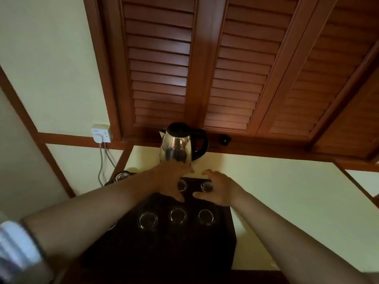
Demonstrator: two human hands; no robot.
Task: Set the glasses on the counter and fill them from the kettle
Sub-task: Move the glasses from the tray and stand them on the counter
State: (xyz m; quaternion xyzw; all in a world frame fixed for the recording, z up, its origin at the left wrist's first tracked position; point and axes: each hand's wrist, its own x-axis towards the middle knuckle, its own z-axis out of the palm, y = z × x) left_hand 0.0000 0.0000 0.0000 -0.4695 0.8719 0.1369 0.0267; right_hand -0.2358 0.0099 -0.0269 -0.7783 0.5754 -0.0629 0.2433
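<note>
Left hand: reaches over the back of the dark worktop, just below the kettle; fingers stretched and spread, thumb pointing down toward the near row; it grips nothing that can be seen.
Right hand: just beside the left one, palm down, fingers loosely curved and apart; the back right glass sits between thumb and forefinger, but contact cannot be told.
Back left glass: stands between the two hands, partly covered by the left one.
Near row: three glasses upright side by side, left glass, middle glass, right glass, well apart from each other; contents cannot be told in the dim light.
Far glass: stands alone at the worktop's far left corner, beside the left forearm.
Glass count: six plainly seen; a faint rim at the left forearm may be another, too hidden to tell.
Kettle: one, shiny steel body with black lid and handle, upright at the back against the wall, spout to the left, handle to the right.
Wall socket: white, with a plug in it and cables hanging down.
Shutter doors: brown, slatted, above the kettle.
</note>
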